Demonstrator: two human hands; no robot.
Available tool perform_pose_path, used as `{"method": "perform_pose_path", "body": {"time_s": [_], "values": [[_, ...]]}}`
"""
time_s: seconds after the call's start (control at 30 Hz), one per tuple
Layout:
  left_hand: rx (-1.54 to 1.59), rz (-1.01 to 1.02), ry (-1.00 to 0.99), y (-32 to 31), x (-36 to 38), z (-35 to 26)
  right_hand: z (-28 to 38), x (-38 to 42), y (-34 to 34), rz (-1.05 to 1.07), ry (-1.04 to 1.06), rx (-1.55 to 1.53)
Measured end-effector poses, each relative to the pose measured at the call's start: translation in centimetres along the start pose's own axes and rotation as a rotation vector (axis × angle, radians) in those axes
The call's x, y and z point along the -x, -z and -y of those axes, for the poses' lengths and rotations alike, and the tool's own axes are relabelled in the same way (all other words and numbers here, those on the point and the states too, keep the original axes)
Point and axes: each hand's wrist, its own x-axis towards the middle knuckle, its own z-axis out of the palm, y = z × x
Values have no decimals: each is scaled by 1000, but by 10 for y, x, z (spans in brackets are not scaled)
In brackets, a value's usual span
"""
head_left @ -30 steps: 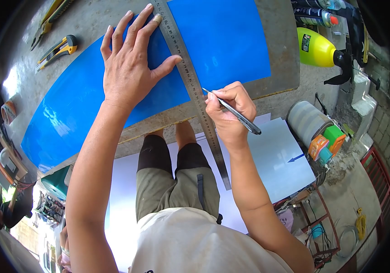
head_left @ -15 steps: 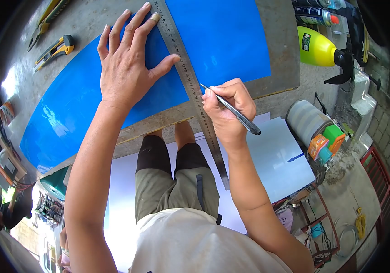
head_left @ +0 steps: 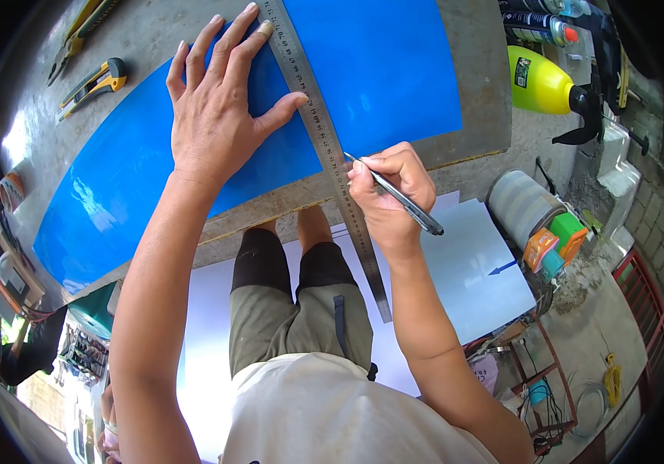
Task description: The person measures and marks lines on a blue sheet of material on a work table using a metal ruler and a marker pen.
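Note:
A long steel ruler (head_left: 324, 139) lies across a glossy blue sheet (head_left: 115, 189) and sticks out past the table's near edge. My left hand (head_left: 220, 108) is spread flat on the sheet, with thumb and fingertips at the ruler's left edge. In a writing grip, my right hand (head_left: 394, 193) holds a dark pen (head_left: 409, 206). The pen's tip is beside the ruler's right edge, by the near border of the blue sheet.
A yellow-black utility knife (head_left: 94, 89) and pliers (head_left: 80, 39) lie at the table's upper left. At right stand a yellow-green spray bottle (head_left: 537, 79) and several cans. White sheets (head_left: 471, 271) lie below the table edge.
My right hand and the pen have slid a little toward my body along the ruler's edge. My left hand and the ruler have stayed in place.

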Motion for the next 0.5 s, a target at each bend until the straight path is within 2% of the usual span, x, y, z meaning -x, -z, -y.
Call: {"method": "perform_pose_path", "body": {"time_s": [0.5], "values": [[21,-12,-11,2,-1,1,-4,-11,-9,-28,17,-10]]}}
